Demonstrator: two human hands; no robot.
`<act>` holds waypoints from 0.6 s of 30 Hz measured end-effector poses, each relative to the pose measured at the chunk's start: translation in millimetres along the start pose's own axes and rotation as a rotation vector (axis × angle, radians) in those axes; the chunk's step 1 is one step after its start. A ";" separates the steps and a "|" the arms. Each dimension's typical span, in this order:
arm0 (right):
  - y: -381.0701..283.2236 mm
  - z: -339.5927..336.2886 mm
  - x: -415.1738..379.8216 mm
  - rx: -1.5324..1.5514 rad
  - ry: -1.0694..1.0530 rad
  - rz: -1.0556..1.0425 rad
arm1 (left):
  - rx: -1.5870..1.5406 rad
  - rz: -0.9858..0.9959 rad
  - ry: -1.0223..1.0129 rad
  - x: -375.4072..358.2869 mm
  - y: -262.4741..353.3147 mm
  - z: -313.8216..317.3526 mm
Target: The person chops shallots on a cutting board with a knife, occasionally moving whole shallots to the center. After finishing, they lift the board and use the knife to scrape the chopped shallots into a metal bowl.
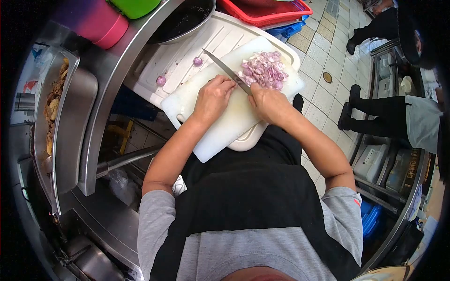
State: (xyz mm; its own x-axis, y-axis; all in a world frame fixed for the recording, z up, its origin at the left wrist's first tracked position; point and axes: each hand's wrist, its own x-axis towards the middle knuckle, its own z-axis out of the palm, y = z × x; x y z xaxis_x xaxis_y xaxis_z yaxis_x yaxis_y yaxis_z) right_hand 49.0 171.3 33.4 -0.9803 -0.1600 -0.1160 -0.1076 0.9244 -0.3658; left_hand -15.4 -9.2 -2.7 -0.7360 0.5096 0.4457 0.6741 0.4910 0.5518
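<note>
My right hand (268,104) grips the handle of a knife (224,68) whose blade lies flat over the white cutting board (220,126), tip pointing up and left. My left hand (213,97) rests curled on the board right beside the blade, fingers closed over something too small to make out. A pile of chopped purple shallot (264,70) sits at the board's far right corner. Two whole peeled shallots (198,61) (161,80) lie on the white tray (187,47) beyond the board.
A metal colander (185,21) and a red basket (265,11) stand past the tray. A steel counter edge (108,89) and a metal pan of food (56,103) are at left. Other people's legs (375,110) stand on the tiled floor at right.
</note>
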 end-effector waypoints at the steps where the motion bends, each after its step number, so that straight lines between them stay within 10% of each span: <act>1: 1.9 -1.8 2.1 -0.002 -0.001 -0.005 | 0.002 -0.003 0.004 0.5 -0.3 -0.5; 18: -15.1 -44.6 -13.4 -0.073 -0.169 -0.015 | -0.023 0.000 0.008 -6.1 1.0 -0.6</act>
State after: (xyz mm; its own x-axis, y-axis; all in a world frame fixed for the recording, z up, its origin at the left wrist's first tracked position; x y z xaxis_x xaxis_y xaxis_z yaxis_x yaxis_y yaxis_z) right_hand 56.4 174.9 81.7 -0.9372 -0.2244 -0.2669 -0.1401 0.9433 -0.3010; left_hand -10.3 -12.2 -4.5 -0.7366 0.5039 0.4512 0.6725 0.4749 0.5676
